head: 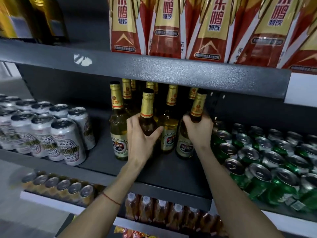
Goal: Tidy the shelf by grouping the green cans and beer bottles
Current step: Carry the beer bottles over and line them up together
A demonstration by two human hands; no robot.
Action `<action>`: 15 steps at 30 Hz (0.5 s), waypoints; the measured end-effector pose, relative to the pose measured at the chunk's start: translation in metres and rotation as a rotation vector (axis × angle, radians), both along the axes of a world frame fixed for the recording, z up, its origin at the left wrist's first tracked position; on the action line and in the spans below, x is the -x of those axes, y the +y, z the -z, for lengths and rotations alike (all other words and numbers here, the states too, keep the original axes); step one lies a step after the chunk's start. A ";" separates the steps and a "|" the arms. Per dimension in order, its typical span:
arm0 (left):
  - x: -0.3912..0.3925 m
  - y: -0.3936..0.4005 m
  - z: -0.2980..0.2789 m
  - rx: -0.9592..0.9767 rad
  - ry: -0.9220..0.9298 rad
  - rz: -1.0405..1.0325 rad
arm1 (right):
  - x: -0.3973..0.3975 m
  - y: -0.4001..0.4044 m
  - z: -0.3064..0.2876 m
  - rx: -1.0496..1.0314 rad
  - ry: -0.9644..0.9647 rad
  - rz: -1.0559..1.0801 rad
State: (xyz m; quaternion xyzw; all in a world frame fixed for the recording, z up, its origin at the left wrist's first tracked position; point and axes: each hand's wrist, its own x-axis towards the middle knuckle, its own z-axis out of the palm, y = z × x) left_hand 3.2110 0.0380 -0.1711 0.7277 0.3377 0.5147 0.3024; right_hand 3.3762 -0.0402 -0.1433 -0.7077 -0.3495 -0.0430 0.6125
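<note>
From the head view, the middle shelf was seen to carry a cluster of beer bottles towards its back, near the centre. The green cans were packed along its right end, reaching to the front edge, and the silver cans stood at its left end.

The left hand was wrapped around the shoulder of a brown bottle at the front of the cluster; its grip was closed on that bottle, thumb to the right. The right hand was curled around the neck of another bottle at the cluster's right side, just beside the nearest green cans, so its grip too was closed on glass. Whether either bottle was lifted or resting on the shelf could not be told.

The step in hand was judged to be the gathering of the bottles into one block, each hand setting one bottle among the rest. A bare strip of shelf lay in front of the cluster.

For the next move, both bottles would need to be kept upright and set down snugly against their neighbours, with care that the right bottle was not knocked against the cans beside it.
</note>
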 end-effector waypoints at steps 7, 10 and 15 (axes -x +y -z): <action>-0.004 0.002 0.007 -0.102 -0.029 -0.042 | -0.022 0.028 0.002 0.080 -0.130 0.076; -0.006 0.004 0.008 -0.154 -0.024 -0.078 | -0.028 0.031 0.003 0.091 -0.115 0.086; -0.006 0.005 0.008 -0.154 -0.007 -0.065 | -0.026 0.031 0.001 0.191 -0.061 0.090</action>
